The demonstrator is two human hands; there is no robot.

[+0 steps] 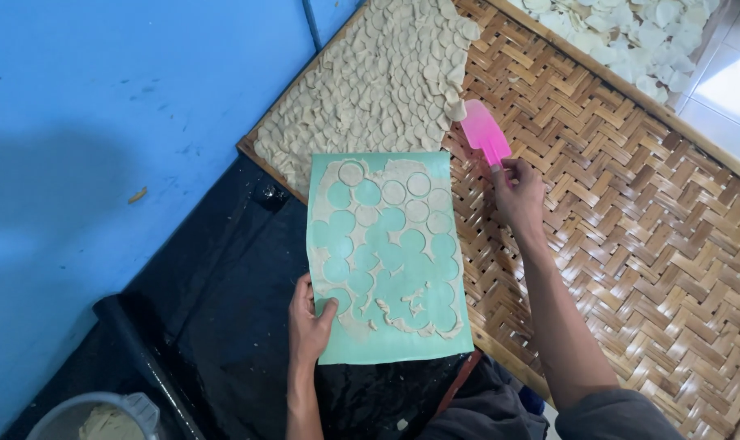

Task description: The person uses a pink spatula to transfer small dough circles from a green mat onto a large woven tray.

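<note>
Closest to the person, at about 7 o'clock, a grey bucket [101, 415] with some pale dough in it sat by a black roll [146, 358] on the black plastic sheet [231, 310].

A little further up, near the middle, the left hand [309, 322] held the green mat [388, 257] by its lower left corner, with the thumb pressed on top and the fingers tucked under. The mat was mostly bare. Many round holes showed where circles had been lifted out of the thin dough [402, 305]. Only a few dough circles [406, 195] were left, up near the far edge of the mat, at about 12 o'clock from the left hand. The scraps around the holes were left on the mat too.

At 2 o'clock from the mat, the right hand [518, 194] was closed around the handle of a pink spatula [484, 132]. Its blade pointed away, toward the pile.

Further off, at 12 o'clock, lots of dough rounds [378, 81] lay in tidy overlapping rows on the woven bamboo tray [630, 212]. They covered only the left end. Most of the tray had nothing on it, so it looked like plenty of laying out was left to do.

Farthest away, at 1 o'clock, a second tray [622, 33] was full of paler rounds.
</note>
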